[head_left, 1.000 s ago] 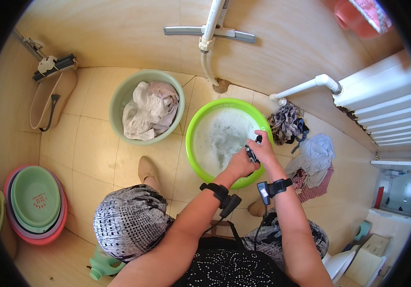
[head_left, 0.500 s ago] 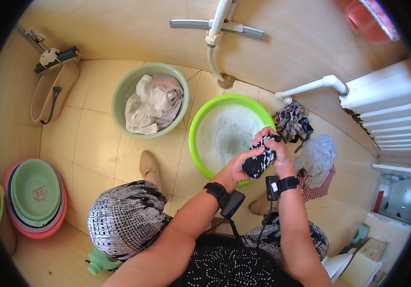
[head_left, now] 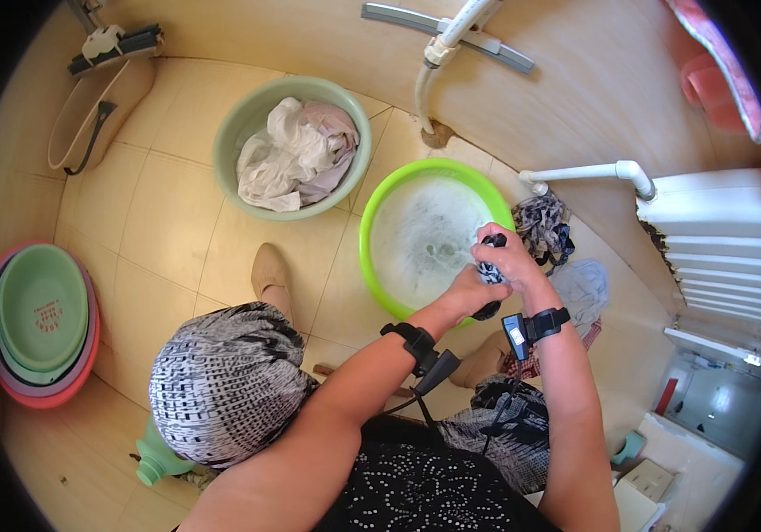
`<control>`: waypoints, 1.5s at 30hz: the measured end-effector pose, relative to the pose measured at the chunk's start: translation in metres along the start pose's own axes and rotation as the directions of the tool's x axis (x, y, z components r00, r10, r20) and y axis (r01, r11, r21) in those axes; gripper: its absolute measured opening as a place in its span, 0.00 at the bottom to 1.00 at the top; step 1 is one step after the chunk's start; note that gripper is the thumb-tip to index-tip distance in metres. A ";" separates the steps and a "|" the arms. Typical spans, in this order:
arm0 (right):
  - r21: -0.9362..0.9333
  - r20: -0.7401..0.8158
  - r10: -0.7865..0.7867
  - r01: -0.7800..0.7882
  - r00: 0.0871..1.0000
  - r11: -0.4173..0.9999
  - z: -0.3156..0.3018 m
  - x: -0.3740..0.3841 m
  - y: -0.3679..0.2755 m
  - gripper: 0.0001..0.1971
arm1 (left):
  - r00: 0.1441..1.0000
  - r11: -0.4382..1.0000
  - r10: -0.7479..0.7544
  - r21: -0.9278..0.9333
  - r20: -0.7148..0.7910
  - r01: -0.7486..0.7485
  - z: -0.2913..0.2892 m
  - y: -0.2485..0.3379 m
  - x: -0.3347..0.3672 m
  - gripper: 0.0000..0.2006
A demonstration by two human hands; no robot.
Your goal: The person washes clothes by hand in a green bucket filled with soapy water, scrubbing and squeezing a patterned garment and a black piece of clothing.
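Observation:
A black-and-white patterned cloth (head_left: 490, 273) is wrung into a tight bundle between my two hands, over the right side of a bright green basin (head_left: 366, 239). My left hand (head_left: 472, 293) wraps its lower part, and a dark end sticks out below. Closed round the upper part is my right hand (head_left: 508, 255), with another dark end showing above the fingers. Soapy water (head_left: 420, 235) with white foam fills the basin, and its surface is disturbed close to the hands. Much of the cloth is hidden by my fingers.
A grey-green basin (head_left: 222, 160) holds white and pale pink clothes (head_left: 296, 155). Right of the green basin lie a dark patterned garment (head_left: 541, 222) and a light blue cloth (head_left: 582, 291). Stacked basins (head_left: 43, 306) stand at left. A white pipe (head_left: 580, 174) runs along the wall.
My hands have twisted the cloth into a tighter bundle, my right hand turning over its top. The water near them is now stirred. The whole view has shifted slightly.

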State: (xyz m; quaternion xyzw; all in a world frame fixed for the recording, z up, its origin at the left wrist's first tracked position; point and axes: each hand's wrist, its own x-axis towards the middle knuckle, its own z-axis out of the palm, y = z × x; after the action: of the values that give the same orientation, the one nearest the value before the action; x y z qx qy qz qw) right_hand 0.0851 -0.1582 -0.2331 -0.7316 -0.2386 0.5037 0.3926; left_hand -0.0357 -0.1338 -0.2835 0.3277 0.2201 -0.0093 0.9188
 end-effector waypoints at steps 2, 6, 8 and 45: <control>-0.203 -0.037 0.045 -0.052 0.998 0.978 0.010 0.006 -0.004 0.07 | 0.983 0.982 0.089 0.178 -0.163 -0.059 -0.010 -0.028 0.016 0.24; -0.360 -0.071 0.003 -0.029 0.997 0.933 0.004 0.014 0.012 0.09 | 0.949 0.956 0.091 0.295 -0.301 0.002 0.004 -0.011 0.002 0.35; -0.516 -0.101 -0.067 0.005 0.993 0.857 0.006 0.019 0.021 0.09 | 0.943 0.938 0.104 0.347 -0.315 0.013 0.004 -0.006 -0.004 0.44; 0.356 -0.304 -0.044 0.156 0.952 0.921 -0.057 -0.076 -0.108 0.22 | 0.964 0.980 -0.041 -0.199 -0.261 -0.012 -0.008 0.083 -0.007 0.18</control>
State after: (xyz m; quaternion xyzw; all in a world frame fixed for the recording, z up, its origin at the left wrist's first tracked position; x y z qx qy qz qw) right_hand 0.1143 -0.1715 -0.0934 -0.6953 -0.1149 0.4062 0.5817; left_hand -0.0321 -0.0647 -0.2369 0.2311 0.3427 0.0498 0.9092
